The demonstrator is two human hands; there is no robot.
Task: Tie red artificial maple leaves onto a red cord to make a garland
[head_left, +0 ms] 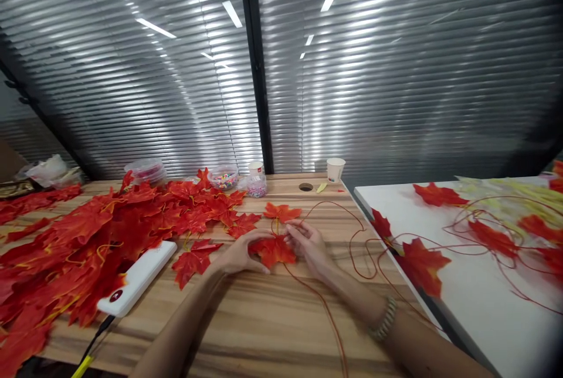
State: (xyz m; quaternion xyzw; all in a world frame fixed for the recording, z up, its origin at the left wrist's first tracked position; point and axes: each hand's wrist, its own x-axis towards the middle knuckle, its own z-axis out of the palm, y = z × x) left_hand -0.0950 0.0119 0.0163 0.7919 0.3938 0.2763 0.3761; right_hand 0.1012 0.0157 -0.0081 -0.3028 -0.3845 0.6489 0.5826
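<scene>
A red artificial maple leaf [273,251] with a short yellow stem lies between my two hands, just above the wooden table. My left hand [243,253] curves round its left side, thumb in front and fingers behind, gripping it. At the leaf's right edge, my right hand [309,249] has its fingertips pinched near the stem, on a thin red cord [328,203]. The exact grip is partly hidden by the leaf. Just beyond the fingers lies another maple leaf [282,212]. The cord loops off to the right, and a length runs down toward me.
A heap of red leaves [127,220] covers the table's left. A white power bank [143,278] with a cable lies beside it. Bead tubs [223,179] and a paper cup [335,169] stand at the back. Strung leaves [424,266] reach across the gap onto a white table [479,313].
</scene>
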